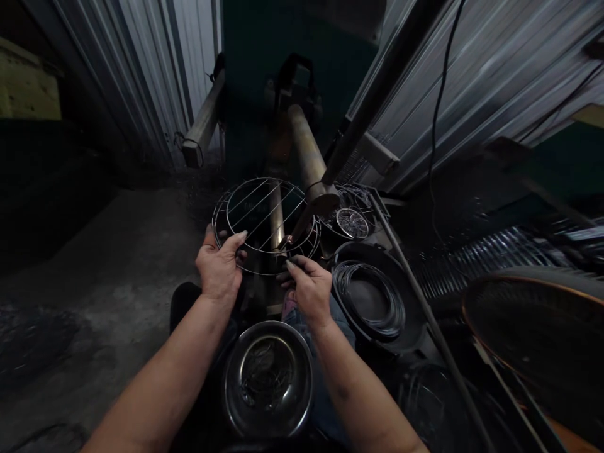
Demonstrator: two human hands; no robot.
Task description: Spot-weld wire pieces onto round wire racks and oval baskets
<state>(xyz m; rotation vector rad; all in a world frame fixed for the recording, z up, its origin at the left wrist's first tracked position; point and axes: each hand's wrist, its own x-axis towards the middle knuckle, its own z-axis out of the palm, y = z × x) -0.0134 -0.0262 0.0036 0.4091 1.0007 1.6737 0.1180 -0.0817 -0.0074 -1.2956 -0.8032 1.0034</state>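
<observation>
A round wire rack point(265, 217), with two rings joined by short wires and straight bars across the inner ring, is held level in front of me. My left hand point(221, 264) grips its near left rim, thumb on top. At the near right rim, my right hand point(307, 283) is closed with thumb and fingers pinched; what lies between the fingertips is too small to make out. A thick metal arm point(309, 154) of a machine extends above the rack, and a lower metal bar point(277, 217) runs beneath. A small bright spot glows where a rod tip meets the rack.
Below my hands sits a shiny metal bowl point(236, 384) containing thin wire pieces. To the right, a black pan point(410, 314) holds a wire coil point(370, 296). Round wire parts point(353, 223) lie behind it. A large round basket point(542, 283) stands far right; a cable point(438, 119) hangs above.
</observation>
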